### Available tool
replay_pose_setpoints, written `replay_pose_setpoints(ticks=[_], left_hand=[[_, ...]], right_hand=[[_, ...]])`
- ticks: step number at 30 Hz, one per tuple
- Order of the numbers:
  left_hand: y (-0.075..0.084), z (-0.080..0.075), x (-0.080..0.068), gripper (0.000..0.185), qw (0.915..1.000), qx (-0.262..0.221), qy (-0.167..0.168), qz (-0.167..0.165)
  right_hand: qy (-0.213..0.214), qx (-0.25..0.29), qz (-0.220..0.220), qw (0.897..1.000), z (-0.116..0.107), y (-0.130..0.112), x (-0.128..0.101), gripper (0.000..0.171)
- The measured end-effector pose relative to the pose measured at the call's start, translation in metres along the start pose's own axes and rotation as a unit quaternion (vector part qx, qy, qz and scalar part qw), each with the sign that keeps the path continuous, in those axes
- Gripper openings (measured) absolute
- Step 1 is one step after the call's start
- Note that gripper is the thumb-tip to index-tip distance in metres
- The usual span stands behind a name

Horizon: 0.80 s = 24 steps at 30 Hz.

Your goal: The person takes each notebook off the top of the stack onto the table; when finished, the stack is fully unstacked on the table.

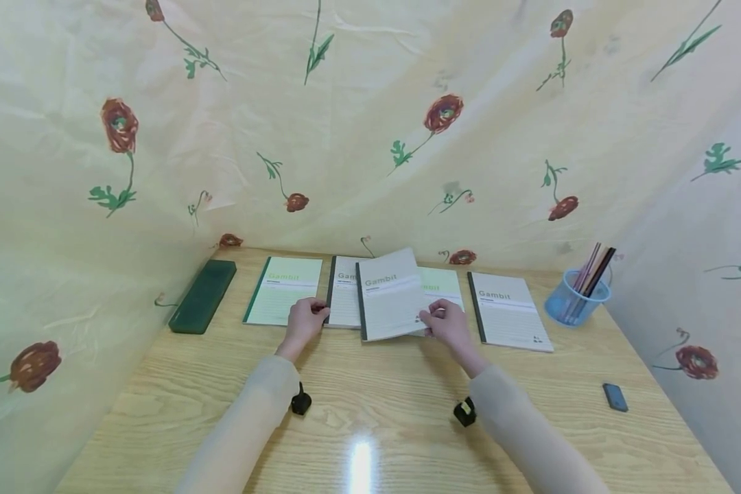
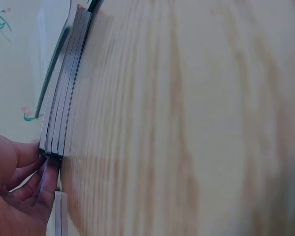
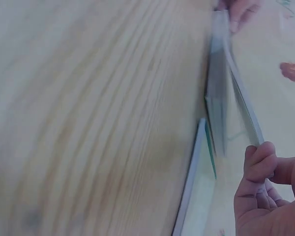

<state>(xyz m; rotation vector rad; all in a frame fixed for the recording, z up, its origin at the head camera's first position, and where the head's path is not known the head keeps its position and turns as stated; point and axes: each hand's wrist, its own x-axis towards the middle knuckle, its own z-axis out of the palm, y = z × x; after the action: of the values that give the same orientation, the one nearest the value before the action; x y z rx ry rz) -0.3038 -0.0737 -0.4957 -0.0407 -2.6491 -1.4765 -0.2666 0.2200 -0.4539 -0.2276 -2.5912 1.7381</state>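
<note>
My right hand pinches the lower right corner of a white "Gambit" notebook with a dark spine. This notebook is raised and tilted, partly covering a white notebook stack and a pale green notebook. In the right wrist view, the held notebook appears edge-on between thumb and fingers. My left hand is at the stack's lower left corner. In the left wrist view, the thumb and fingers of that hand grip the end of the several stacked notebooks.
Another green notebook lies left of the stack, and a white notebook lies to the right. A dark green case stands far left. At right are a blue pen basket and a small dark rectangular object. Floral cloth hangs behind.
</note>
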Motion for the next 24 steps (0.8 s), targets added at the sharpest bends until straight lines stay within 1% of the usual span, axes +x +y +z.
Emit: replay_pose_setpoints(ticks=[2, 5, 9, 12, 18, 24], left_hand=[[0.000, 0.000, 0.000, 0.019, 1.0000, -0.003, 0.001, -0.001], [0.000, 0.000, 0.000, 0.020, 1.0000, -0.008, -0.003, 0.001], [0.000, 0.001, -0.001, 0.022, 0.9999, -0.006, -0.013, -0.004], [0.000, 0.001, -0.001, 0.022, 0.9998, -0.005, -0.014, -0.011], [0.004, -0.001, 0.000, 0.021, 0.9997, -0.021, -0.009, -0.004], [0.004, -0.001, 0.001, 0.020, 0.9999, -0.014, -0.010, 0.001]], right_hand=[[0.000, 0.013, 0.006, 1.000, -0.014, 0.002, -0.008, 0.015], [0.001, 0.020, 0.019, 1.000, -0.038, 0.008, -0.024, 0.019], [0.000, 0.020, 0.039, 0.999, -0.073, 0.020, -0.054, 0.018], [-0.005, 0.025, 0.058, 0.998, -0.097, 0.032, -0.077, 0.017], [-0.008, -0.005, 0.113, 0.993, -0.145, 0.056, -0.112, 0.025], [-0.016, -0.015, 0.162, 0.987, -0.183, 0.079, -0.140, 0.029]])
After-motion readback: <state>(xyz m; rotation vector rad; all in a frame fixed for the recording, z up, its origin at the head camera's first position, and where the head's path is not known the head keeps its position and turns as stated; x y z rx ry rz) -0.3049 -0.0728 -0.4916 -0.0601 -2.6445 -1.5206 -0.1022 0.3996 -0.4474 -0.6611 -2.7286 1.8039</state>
